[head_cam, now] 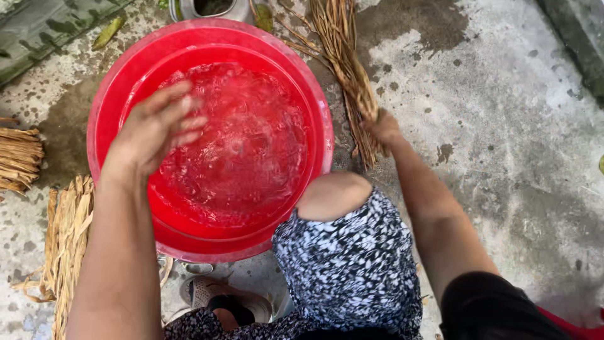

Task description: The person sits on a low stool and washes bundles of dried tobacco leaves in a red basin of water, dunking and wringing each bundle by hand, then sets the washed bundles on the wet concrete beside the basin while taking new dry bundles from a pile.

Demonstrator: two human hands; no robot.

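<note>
Right hand [382,129] is clamped on a dried reed bundle [347,69] beside the red water basin [113,101]; left hand [157,126], fingers loosely spread, hovers over it. More reed bundles [66,239] crowd the left; bare concrete [503,126] lies open to the right.

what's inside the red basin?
The red basin holds rippling water, with nothing visibly floating in it. The left hand hovers over it, open, hiding part of the surface. The near rim sits behind the person's knee.
</note>
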